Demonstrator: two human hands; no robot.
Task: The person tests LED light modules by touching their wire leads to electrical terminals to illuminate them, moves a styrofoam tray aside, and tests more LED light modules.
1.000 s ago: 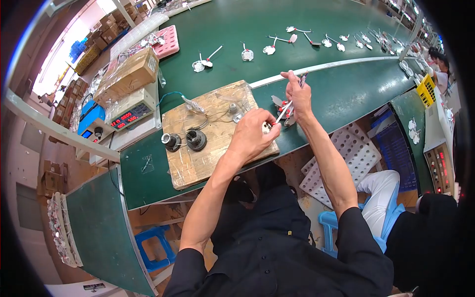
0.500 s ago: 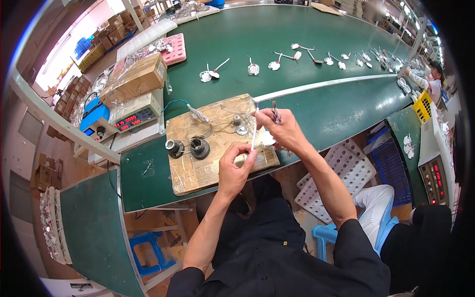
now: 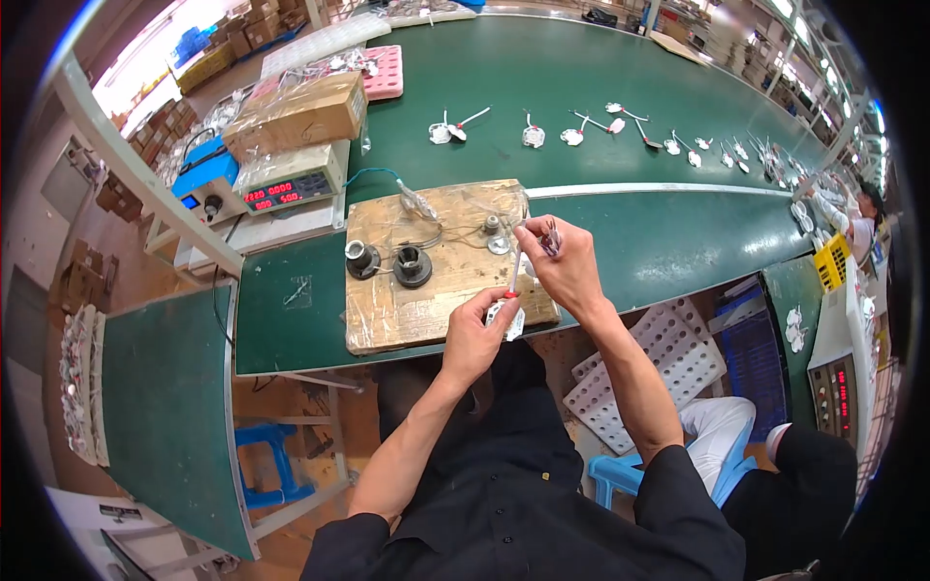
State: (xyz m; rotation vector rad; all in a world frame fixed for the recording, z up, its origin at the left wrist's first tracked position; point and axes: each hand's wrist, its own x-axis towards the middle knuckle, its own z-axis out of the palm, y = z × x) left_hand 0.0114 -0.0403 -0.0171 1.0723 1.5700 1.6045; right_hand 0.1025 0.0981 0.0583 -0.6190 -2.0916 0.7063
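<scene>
My left hand is closed, its fingertips pinching a small white part at its red collar. From that collar a thin white sleeved cable runs up to my right hand. The right fingers are pinched round the cable's upper end. A dark, thin bundle, perhaps wire ends, also sticks out of the right fist; its kind is unclear. Both hands are over the right part of a tape-covered wooden board. On the board are a black round socket, a smaller socket and a small metal fitting.
Several white parts with cables lie along the green bench. A power supply under a cardboard box stands at left. A perforated white tray is below the bench at right, beside another seated person's leg.
The view has turned, shifting the bench items rightward. The white part and red collar now show at my left fingertips, where earlier mainly the white sleeve showed. Both hands stay close together.
</scene>
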